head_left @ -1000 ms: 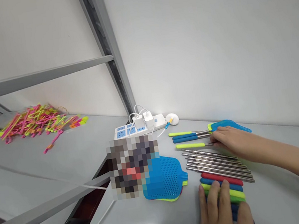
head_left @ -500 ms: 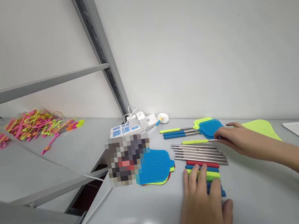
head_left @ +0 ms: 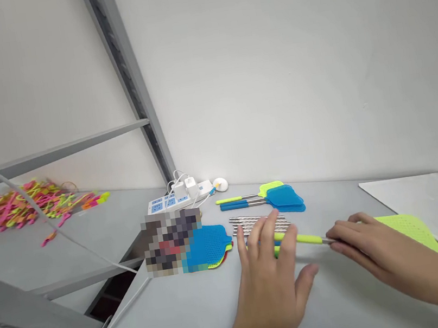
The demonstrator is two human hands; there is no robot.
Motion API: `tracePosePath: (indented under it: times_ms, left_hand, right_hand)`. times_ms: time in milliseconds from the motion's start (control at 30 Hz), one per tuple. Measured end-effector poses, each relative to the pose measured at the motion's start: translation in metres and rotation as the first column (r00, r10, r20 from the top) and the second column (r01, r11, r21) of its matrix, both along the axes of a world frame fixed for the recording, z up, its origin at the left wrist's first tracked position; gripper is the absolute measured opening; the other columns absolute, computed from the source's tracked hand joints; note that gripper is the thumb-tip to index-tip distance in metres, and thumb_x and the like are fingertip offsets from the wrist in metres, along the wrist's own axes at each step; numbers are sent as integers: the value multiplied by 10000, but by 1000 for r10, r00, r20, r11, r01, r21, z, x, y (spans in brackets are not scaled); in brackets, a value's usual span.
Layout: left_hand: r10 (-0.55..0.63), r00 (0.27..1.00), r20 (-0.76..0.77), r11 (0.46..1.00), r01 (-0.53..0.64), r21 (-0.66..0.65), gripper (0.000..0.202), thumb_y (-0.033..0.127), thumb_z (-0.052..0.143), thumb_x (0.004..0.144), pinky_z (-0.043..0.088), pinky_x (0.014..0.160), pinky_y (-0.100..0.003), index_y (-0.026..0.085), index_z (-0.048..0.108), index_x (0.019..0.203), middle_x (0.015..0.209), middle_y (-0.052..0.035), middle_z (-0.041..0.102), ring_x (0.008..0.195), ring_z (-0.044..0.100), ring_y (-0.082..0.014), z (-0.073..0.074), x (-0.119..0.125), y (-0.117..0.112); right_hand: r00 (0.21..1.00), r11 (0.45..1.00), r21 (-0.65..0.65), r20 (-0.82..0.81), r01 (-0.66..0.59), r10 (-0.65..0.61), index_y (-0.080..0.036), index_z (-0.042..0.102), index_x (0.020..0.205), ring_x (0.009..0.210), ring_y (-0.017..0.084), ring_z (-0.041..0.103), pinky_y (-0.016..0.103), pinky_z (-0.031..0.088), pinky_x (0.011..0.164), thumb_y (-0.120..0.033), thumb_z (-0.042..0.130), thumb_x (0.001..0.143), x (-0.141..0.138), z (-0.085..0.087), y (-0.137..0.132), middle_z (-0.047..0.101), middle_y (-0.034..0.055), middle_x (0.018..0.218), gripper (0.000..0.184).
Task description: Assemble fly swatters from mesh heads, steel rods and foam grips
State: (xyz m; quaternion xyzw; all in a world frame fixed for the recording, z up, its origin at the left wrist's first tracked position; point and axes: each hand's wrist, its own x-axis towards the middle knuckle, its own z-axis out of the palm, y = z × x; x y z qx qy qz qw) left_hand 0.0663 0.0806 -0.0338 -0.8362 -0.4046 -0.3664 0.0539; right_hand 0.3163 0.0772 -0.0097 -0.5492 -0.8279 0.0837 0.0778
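My right hand grips the metal rod of a fly swatter. Its yellow-green grip points left, and its perforated yellow-green head shows beyond my wrist. My left hand hovers with fingers spread, close to the swatter's grip; whether they touch I cannot tell. Loose coloured grips lie mostly hidden beneath my left hand. Just behind it are several bare metal rods, side by side. To the left rests a stack of loose swatter heads, blue on top. Assembled swatters with blue and yellow-green heads lie farther back.
A white power strip with plugged-in chargers sits at the back left. Beside the swatter heads is a blurred-out object. A grey metal post divides off another shelf bearing a pink and yellow pile. A white sheet lies at right.
My right hand has drawn the yellow-green swatter toward me, away from the rods. My left hand has risen off the coloured grips, its fingers now spread. The camera view has shifted right.
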Motion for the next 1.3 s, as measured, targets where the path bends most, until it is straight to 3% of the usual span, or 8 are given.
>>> tracePosePath:
  times_ms: [233, 433, 567, 733, 933, 1000, 1167, 1300]
  left_hand:
    - [-169, 867, -468, 973, 223, 64, 161, 239, 512, 969, 427, 671, -358, 187, 522, 817, 697, 3, 588, 638, 568, -186, 41, 18, 7]
    - [-174, 832, -526, 975, 220, 27, 225, 383, 527, 952, 306, 477, -338, 206, 498, 816, 657, -2, 590, 514, 558, -194, 3, 6, -17]
    - [-215, 774, -595, 956, 43, -290, 330, 519, 543, 919, 177, 399, -331, 207, 550, 813, 568, -10, 626, 421, 577, -206, -24, 0, -38]
    - [-309, 782, -541, 766, -133, -629, 307, 463, 474, 955, 170, 434, -290, 199, 607, 875, 619, -37, 669, 504, 615, -221, -7, -12, -37]
    - [-538, 843, 12, 312, 212, -926, 388, 339, 302, 1010, 275, 447, -218, 207, 446, 674, 593, 47, 518, 493, 456, -100, 21, -32, -18]
    - [-522, 853, -18, 381, 214, -900, 398, 341, 274, 1024, 290, 466, -223, 210, 463, 699, 613, 45, 524, 526, 481, -107, 18, -31, -15]
    - [-298, 825, -481, 921, 116, -372, 278, 328, 388, 1007, 236, 477, -306, 199, 547, 820, 680, -4, 583, 548, 518, -178, 13, -17, -3]
    - [-251, 729, -636, 914, 395, 92, 127, 195, 455, 942, 294, 487, -327, 178, 546, 856, 715, -16, 561, 563, 522, -189, 31, -16, 18]
  right_hand:
    - [993, 958, -286, -105, 16, -48, -270, 554, 891, 744, 194, 586, 309, 426, 667, -518, 295, 1010, -13, 28, -28, 625, 4, 800, 378]
    - [993, 957, -267, -68, -113, 99, -253, 570, 871, 667, 175, 635, 263, 352, 542, -307, 388, 994, -25, 15, -43, 699, 3, 808, 226]
    - [937, 956, -170, 218, -240, 274, -240, 567, 785, 573, 207, 628, 302, 261, 509, -92, 573, 755, -46, 6, -52, 699, -6, 727, 151]
    - [869, 905, -3, 279, -426, 410, -231, 516, 744, 576, 184, 607, 328, 309, 595, -33, 566, 651, -54, -5, -51, 661, -21, 699, 225]
    - [839, 844, 170, 315, -509, 443, -241, 489, 757, 527, 172, 524, 345, 276, 586, -48, 558, 675, -47, -16, -49, 601, -45, 659, 221]
    - [838, 860, 99, 305, -500, 452, -235, 500, 776, 555, 176, 526, 340, 264, 585, -50, 564, 678, -45, -16, -44, 610, -29, 694, 219]
    - [978, 954, -233, 41, -188, 202, -215, 533, 844, 582, 158, 481, 305, 248, 561, -171, 447, 912, -46, 7, -25, 605, 13, 743, 118]
    - [918, 654, -724, -380, -217, -117, -208, 573, 919, 609, 119, 435, 246, 314, 559, -476, 324, 1010, -48, 39, -5, 496, -21, 706, 377]
